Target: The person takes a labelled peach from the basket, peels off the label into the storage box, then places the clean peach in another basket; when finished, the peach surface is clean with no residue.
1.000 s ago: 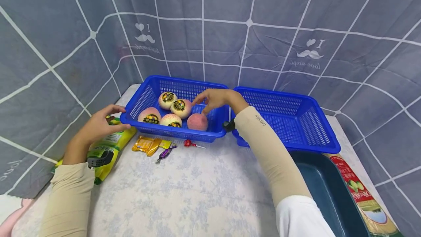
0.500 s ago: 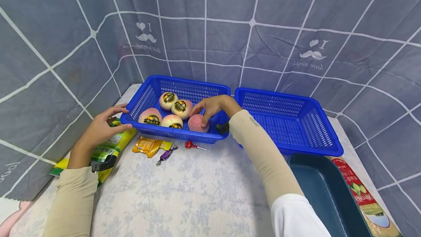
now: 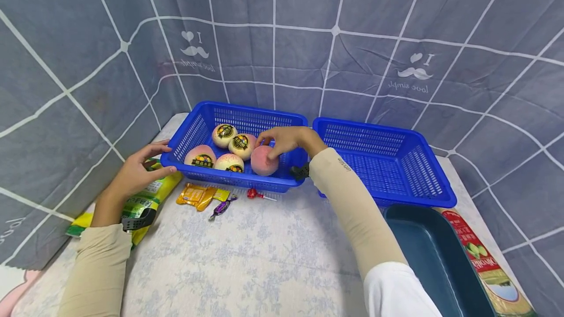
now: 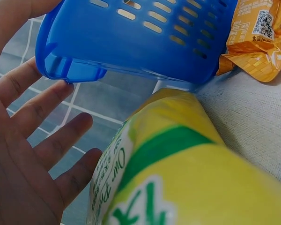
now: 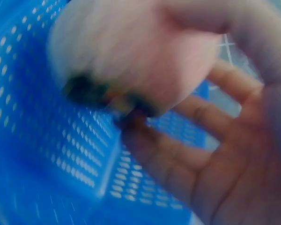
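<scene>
My right hand [image 3: 286,142] grips a pink peach [image 3: 263,161] between thumb and fingers at the right end of the left blue basket [image 3: 246,177]. In the right wrist view the peach [image 5: 131,51] is blurred, with a dark label on its underside. Several pale peaches with black-and-gold labels, such as the front left peach [image 3: 200,155], lie in the same basket. My left hand [image 3: 140,168] touches the basket's left end with thumb and fingertips. In the left wrist view the fingers of that hand [image 4: 33,136] are spread and fairly straight beside the basket wall.
A yellow-green bag [image 3: 152,199] lies under my left hand. Orange packets [image 3: 194,194], a purple-wrapped candy [image 3: 222,207] and a red lollipop [image 3: 252,193] lie before the basket. To the right are another blue basket [image 3: 374,172], a dark teal tray [image 3: 423,248] and a red-gold package [image 3: 480,258].
My right hand has come down onto the pink peach, closed round it and raised it slightly. My left hand has shifted a little to touch the basket's left end.
</scene>
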Demonstrator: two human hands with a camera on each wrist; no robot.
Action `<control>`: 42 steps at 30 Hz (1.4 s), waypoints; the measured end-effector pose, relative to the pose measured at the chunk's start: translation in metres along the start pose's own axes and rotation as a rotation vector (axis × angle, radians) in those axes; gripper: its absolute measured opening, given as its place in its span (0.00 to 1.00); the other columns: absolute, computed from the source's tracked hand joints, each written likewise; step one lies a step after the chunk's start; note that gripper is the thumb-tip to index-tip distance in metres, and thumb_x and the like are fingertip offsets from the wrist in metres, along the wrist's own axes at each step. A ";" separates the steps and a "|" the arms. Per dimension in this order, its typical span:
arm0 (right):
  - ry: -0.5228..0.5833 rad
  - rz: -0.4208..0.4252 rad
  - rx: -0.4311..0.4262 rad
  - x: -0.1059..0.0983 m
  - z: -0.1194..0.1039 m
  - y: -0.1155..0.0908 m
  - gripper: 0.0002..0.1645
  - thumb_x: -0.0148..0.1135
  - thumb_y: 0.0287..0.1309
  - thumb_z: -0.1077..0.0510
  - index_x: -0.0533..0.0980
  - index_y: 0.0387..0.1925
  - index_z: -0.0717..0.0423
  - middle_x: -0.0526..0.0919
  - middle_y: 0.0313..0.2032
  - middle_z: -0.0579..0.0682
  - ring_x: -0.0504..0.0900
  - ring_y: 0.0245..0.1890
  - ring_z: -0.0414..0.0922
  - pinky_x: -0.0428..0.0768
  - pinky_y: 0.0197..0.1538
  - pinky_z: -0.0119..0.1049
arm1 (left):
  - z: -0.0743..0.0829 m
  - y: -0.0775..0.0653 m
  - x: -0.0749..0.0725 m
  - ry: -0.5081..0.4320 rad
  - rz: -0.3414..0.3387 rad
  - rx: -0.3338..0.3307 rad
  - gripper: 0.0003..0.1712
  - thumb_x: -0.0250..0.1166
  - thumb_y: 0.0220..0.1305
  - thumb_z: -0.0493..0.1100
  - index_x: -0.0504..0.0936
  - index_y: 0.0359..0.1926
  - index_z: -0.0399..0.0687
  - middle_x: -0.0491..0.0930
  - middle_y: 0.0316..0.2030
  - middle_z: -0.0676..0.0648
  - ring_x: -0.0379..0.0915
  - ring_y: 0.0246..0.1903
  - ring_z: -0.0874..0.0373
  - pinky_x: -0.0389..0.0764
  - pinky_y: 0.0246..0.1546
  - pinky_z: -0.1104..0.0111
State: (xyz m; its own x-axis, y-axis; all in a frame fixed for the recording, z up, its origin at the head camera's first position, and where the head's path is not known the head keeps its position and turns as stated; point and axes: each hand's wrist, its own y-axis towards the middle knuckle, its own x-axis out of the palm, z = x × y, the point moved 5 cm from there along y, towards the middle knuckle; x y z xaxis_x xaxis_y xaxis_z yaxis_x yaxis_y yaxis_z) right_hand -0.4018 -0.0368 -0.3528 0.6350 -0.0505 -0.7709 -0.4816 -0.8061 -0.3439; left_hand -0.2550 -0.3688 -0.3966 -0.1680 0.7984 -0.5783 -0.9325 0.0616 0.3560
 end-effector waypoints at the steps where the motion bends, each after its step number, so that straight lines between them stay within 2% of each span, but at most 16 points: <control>1: 0.003 0.029 -0.006 -0.004 -0.001 -0.005 0.31 0.67 0.55 0.58 0.74 0.63 0.46 0.74 0.60 0.52 0.71 0.60 0.49 0.73 0.60 0.43 | 0.000 0.001 0.001 -0.001 -0.001 0.001 0.29 0.74 0.60 0.37 0.76 0.61 0.36 0.67 0.70 0.37 0.68 0.62 0.45 0.72 0.52 0.78; 4: 0.030 0.122 -0.025 -0.015 -0.008 -0.026 0.31 0.65 0.56 0.57 0.74 0.63 0.47 0.75 0.59 0.51 0.74 0.57 0.49 0.75 0.57 0.43 | 0.001 0.003 0.003 0.003 -0.006 -0.011 0.29 0.74 0.61 0.38 0.76 0.61 0.36 0.66 0.71 0.37 0.68 0.62 0.45 0.72 0.52 0.79; 8: 0.128 0.243 -0.044 -0.026 -0.020 -0.065 0.31 0.64 0.53 0.60 0.74 0.61 0.50 0.77 0.55 0.53 0.79 0.49 0.51 0.79 0.52 0.44 | 0.002 0.003 0.003 0.018 -0.016 -0.039 0.29 0.73 0.63 0.40 0.75 0.62 0.37 0.64 0.72 0.38 0.67 0.62 0.39 0.72 0.51 0.80; 10: 0.186 0.295 -0.062 -0.026 -0.025 -0.086 0.31 0.64 0.53 0.62 0.73 0.61 0.52 0.77 0.54 0.55 0.82 0.46 0.53 0.81 0.50 0.44 | 0.001 0.001 0.003 0.019 -0.018 -0.047 0.29 0.72 0.64 0.40 0.74 0.63 0.37 0.64 0.72 0.37 0.68 0.62 0.45 0.71 0.50 0.82; 13: 0.248 0.368 -0.083 -0.020 -0.028 -0.118 0.31 0.66 0.53 0.63 0.73 0.61 0.52 0.77 0.55 0.55 0.84 0.44 0.53 0.82 0.49 0.45 | 0.000 -0.003 0.002 0.010 -0.012 -0.046 0.29 0.72 0.64 0.39 0.74 0.62 0.37 0.64 0.72 0.37 0.69 0.58 0.64 0.70 0.48 0.85; 16: 0.270 0.430 -0.098 -0.006 -0.028 -0.150 0.32 0.70 0.53 0.61 0.73 0.60 0.52 0.77 0.56 0.54 0.84 0.45 0.52 0.82 0.50 0.46 | 0.000 -0.007 0.002 -0.001 -0.014 -0.044 0.29 0.72 0.64 0.40 0.74 0.62 0.37 0.64 0.72 0.37 0.65 0.54 0.76 0.69 0.47 0.86; 20: 0.259 0.470 -0.098 0.025 -0.027 -0.189 0.33 0.75 0.50 0.59 0.74 0.59 0.51 0.78 0.55 0.52 0.83 0.45 0.51 0.82 0.51 0.47 | 0.000 -0.009 0.002 -0.008 -0.018 -0.042 0.29 0.71 0.66 0.42 0.73 0.63 0.37 0.63 0.73 0.40 0.65 0.53 0.76 0.69 0.47 0.86; 24: 0.275 0.464 -0.051 0.068 -0.022 -0.217 0.32 0.75 0.51 0.59 0.75 0.59 0.48 0.79 0.53 0.48 0.81 0.45 0.50 0.82 0.48 0.45 | -0.001 -0.007 0.003 -0.028 -0.018 -0.034 0.29 0.70 0.66 0.43 0.71 0.63 0.37 0.62 0.74 0.43 0.65 0.53 0.77 0.69 0.47 0.87; 28: 0.305 0.452 0.040 0.113 -0.013 -0.230 0.31 0.73 0.50 0.58 0.74 0.58 0.49 0.80 0.50 0.49 0.79 0.45 0.50 0.81 0.45 0.44 | -0.002 -0.004 0.003 -0.023 -0.026 -0.049 0.30 0.70 0.67 0.44 0.70 0.65 0.39 0.60 0.75 0.45 0.66 0.55 0.74 0.69 0.46 0.88; 32: 0.290 0.448 0.131 0.144 0.000 -0.232 0.29 0.72 0.48 0.58 0.74 0.54 0.50 0.81 0.44 0.50 0.81 0.35 0.47 0.80 0.39 0.42 | -0.004 -0.004 0.003 -0.019 -0.022 -0.056 0.30 0.69 0.67 0.43 0.70 0.66 0.40 0.60 0.75 0.46 0.66 0.57 0.71 0.69 0.46 0.88; 35: 0.273 0.448 0.183 0.152 0.008 -0.229 0.26 0.70 0.49 0.56 0.74 0.52 0.50 0.81 0.41 0.50 0.80 0.29 0.44 0.79 0.35 0.41 | -0.004 -0.004 0.002 -0.020 -0.016 -0.052 0.30 0.69 0.68 0.43 0.70 0.66 0.41 0.60 0.75 0.47 0.65 0.58 0.71 0.68 0.46 0.88; 37: 0.275 0.446 0.224 0.153 0.012 -0.227 0.25 0.70 0.51 0.53 0.74 0.51 0.49 0.81 0.40 0.50 0.80 0.29 0.43 0.79 0.35 0.41 | -0.003 -0.004 0.002 -0.022 -0.017 -0.054 0.30 0.69 0.68 0.43 0.70 0.66 0.40 0.60 0.75 0.46 0.65 0.60 0.69 0.68 0.46 0.88; 40: 0.288 0.456 0.255 0.153 0.015 -0.224 0.26 0.69 0.54 0.49 0.74 0.54 0.51 0.80 0.42 0.51 0.80 0.33 0.45 0.79 0.37 0.43 | -0.001 -0.005 0.002 -0.015 -0.024 -0.060 0.31 0.68 0.68 0.44 0.69 0.67 0.40 0.59 0.76 0.46 0.66 0.63 0.63 0.68 0.46 0.88; 42: 0.294 0.474 0.226 0.153 0.014 -0.223 0.29 0.70 0.56 0.49 0.73 0.56 0.53 0.79 0.47 0.52 0.80 0.40 0.47 0.79 0.41 0.45 | 0.000 -0.004 0.003 -0.004 -0.031 -0.065 0.31 0.68 0.68 0.44 0.69 0.67 0.40 0.58 0.76 0.44 0.65 0.65 0.53 0.68 0.46 0.88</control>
State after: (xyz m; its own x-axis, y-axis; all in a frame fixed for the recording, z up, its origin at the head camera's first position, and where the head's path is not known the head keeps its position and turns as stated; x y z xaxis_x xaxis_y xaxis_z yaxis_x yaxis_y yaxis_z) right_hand -0.2058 0.1437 -0.4018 0.4443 -0.5605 -0.6989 -0.8491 -0.5122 -0.1290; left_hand -0.2516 -0.3662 -0.3998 -0.1376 0.7993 -0.5850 -0.9560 0.0472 0.2894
